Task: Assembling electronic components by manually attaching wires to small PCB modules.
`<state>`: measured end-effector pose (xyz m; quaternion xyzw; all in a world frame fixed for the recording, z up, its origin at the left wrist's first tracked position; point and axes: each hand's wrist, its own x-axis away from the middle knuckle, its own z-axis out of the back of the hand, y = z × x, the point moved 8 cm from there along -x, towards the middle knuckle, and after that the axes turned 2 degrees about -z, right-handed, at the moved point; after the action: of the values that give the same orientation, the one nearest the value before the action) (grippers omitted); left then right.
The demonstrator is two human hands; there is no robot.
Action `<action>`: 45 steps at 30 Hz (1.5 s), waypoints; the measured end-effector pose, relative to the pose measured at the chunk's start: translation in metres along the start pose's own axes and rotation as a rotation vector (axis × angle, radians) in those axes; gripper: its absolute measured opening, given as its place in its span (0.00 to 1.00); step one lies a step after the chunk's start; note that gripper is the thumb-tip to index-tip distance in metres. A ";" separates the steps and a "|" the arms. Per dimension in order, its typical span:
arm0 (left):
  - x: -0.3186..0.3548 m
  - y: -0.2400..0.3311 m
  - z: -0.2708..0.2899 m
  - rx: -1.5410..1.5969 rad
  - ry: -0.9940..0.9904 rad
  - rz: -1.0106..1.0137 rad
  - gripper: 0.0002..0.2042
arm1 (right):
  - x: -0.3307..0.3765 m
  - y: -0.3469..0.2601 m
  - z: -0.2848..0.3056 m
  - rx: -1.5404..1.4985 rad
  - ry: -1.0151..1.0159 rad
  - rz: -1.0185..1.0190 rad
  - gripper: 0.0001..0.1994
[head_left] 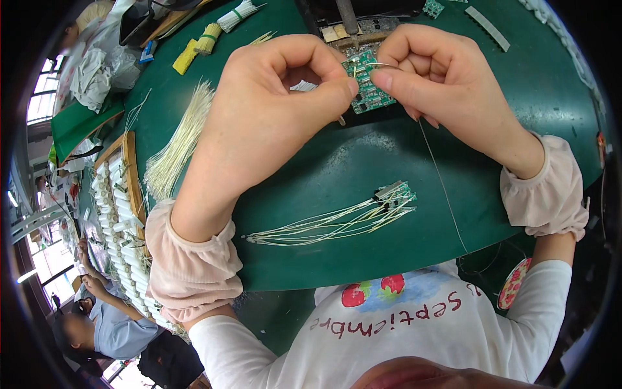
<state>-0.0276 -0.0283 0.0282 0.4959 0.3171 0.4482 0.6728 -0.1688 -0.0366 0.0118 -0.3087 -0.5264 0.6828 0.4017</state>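
Observation:
A small green circuit board (368, 91) lies on a dark fixture over the green table (363, 162). My left hand (272, 104) pinches at the board's left edge with thumb and forefinger, a thin pale wire between them. My right hand (447, 81) holds a thin wire (440, 175) at the board's upper right; the wire trails down toward me. Nearer to me lies another green circuit board (395, 192) with several pale wires (317, 227) fanning out to the left.
A loose bundle of pale wires (178, 142) lies to the left, beside a wooden tray (131, 175) of white cylinders (120, 227). Tied wire bundles (236, 14) and a yellow piece (184, 57) sit at the back. Another person (110, 324) sits at lower left.

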 end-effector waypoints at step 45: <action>0.000 0.003 0.006 0.107 0.094 -0.033 0.04 | -0.007 -0.005 0.004 -0.005 -0.003 -0.034 0.07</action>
<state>-0.0231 -0.0307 0.0334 0.5041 0.3799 0.4422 0.6372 -0.1677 -0.0442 0.0182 -0.2996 -0.5338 0.6751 0.4117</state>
